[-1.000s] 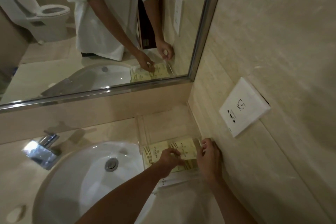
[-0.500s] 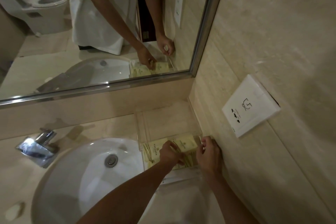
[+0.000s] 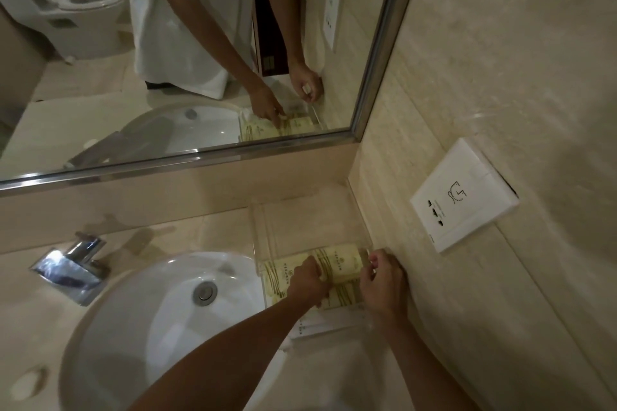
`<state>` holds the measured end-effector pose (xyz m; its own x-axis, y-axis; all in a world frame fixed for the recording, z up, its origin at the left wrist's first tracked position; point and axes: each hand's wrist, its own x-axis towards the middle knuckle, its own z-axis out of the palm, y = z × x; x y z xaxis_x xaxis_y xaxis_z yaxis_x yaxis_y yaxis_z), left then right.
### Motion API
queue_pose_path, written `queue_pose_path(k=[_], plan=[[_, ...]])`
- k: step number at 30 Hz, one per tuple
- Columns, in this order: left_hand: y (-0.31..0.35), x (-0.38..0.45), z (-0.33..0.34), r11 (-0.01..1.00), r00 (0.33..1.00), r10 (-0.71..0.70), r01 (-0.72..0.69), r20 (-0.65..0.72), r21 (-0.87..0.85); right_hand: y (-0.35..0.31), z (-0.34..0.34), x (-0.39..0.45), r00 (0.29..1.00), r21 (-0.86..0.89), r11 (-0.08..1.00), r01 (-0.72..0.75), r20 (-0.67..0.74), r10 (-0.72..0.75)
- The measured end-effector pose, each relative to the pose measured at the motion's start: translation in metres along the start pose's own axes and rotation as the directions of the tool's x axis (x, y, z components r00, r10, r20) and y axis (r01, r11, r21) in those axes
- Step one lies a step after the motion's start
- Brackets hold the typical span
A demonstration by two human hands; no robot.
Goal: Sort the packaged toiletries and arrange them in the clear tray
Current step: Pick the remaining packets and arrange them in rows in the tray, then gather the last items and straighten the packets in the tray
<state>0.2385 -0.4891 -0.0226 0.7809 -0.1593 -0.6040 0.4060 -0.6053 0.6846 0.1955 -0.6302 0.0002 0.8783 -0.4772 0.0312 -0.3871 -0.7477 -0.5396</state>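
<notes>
A clear tray (image 3: 267, 227) sits on the counter between the basin and the side wall. Pale yellow toiletry packets (image 3: 342, 262) lie side by side in its near half, and its far half is bare. White packets (image 3: 314, 324) lie at the near end under my forearm. My left hand (image 3: 307, 280) rests on the yellow packets with its fingers curled down on one. My right hand (image 3: 384, 284) is at the tray's right wall, fingers curled. The mirror shows a small white item pinched in it.
A white basin (image 3: 150, 327) with a chrome tap (image 3: 71, 264) lies left of the tray. A white wall socket (image 3: 462, 197) sits on the tiled wall to the right. The mirror (image 3: 187, 53) runs along the back wall above the counter.
Both hands stay at the tray. My left hand has shifted slightly over the yellow packets, and my right hand keeps its place by the tray's right wall.
</notes>
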Motion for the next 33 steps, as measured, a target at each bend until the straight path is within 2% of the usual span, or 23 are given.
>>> queue_pose_path(k=[6,14,19,24,33], plan=[[-0.006,-0.005,-0.034,0.993,0.995,0.088,-0.084,-0.050,0.086,-0.009,0.002,0.004,0.990,-0.065,0.996,0.067,0.129,-0.058],[-0.050,-0.032,-0.110,0.976,0.967,0.117,-0.069,-0.225,0.208,-0.063,0.014,-0.002,0.919,-0.179,0.950,0.257,0.349,-0.183],[-0.105,-0.064,-0.158,0.968,0.946,0.054,0.029,-0.319,0.249,-0.111,0.029,-0.024,0.850,-0.130,0.919,0.371,0.446,-0.280],[-0.173,-0.101,-0.200,0.953,0.922,-0.023,0.138,-0.387,0.271,-0.164,0.052,-0.065,0.752,-0.080,0.883,0.462,0.564,-0.342],[-0.287,-0.158,-0.256,0.938,0.862,-0.117,0.259,-0.493,0.231,-0.246,0.100,-0.148,0.588,-0.038,0.749,0.661,0.646,-0.487]])
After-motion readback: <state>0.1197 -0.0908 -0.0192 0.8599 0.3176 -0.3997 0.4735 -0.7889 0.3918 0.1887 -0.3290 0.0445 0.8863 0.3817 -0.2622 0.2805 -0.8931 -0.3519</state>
